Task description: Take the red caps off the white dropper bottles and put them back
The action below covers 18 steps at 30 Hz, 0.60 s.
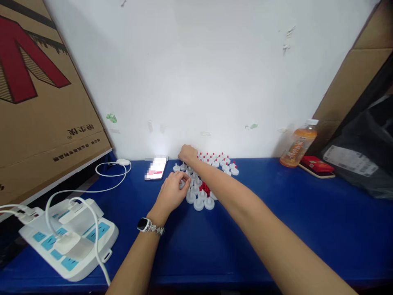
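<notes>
The likeliest mishap is a knock: the white nozzle caps [198, 204] stand close together in mid-table, and the right forearm slants over them, so a low sweep of that arm could tip several at once. The small red tips [205, 188], heaped among the caps, could be scattered by the same brush. The red-tipped nozzle caps [234, 171] beyond the forearm look just as easy to topple, and a sideways nudge from the left hand [172, 190] might shift the smartphone [157, 169] lying near it. As for pose, the left arm, with a watch [143, 224] at its wrist, comes up from below, its fingers curled and thumb near the forefinger at the cluster's left edge — whether they pinch a cap I cannot tell. The right hand [188, 153] reaches farther, to the cluster's back edge by the wall [215, 82], wrist bent and knuckles up — its fingertips are hidden, so its grip cannot be told either.
</notes>
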Tool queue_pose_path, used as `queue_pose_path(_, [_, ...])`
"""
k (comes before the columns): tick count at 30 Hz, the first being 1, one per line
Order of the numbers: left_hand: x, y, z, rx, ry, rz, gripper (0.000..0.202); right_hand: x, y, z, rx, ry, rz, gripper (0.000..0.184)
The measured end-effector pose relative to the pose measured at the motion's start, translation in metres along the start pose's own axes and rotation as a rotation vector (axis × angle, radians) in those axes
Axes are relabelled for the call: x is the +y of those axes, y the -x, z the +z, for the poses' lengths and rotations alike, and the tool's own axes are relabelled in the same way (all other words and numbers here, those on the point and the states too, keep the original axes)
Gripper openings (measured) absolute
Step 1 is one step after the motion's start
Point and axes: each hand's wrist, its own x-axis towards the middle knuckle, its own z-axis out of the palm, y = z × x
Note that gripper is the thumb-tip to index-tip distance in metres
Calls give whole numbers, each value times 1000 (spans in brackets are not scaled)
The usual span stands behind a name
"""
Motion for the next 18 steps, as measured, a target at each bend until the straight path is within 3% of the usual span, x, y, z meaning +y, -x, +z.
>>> queue_pose_path(5, [0,1,-1,48,19,-20,14,18,26,-20,114,-226,-31,22])
queue_pose_path(7, [2,2,1,124,42,-12,15,30,50,-31,127,-409,-109,16])
queue_pose_path(11, [10,3,5,281,96,26,37,60,109,-42,78,-752,-278,11])
queue_pose_path(15, [21,2,8,171,185,135,38,86,156,-40,70,-898,-346,16])
queue_pose_path(18, [30,2,9,84,217,210,30,97,174,-42,135,-817,-411,24])
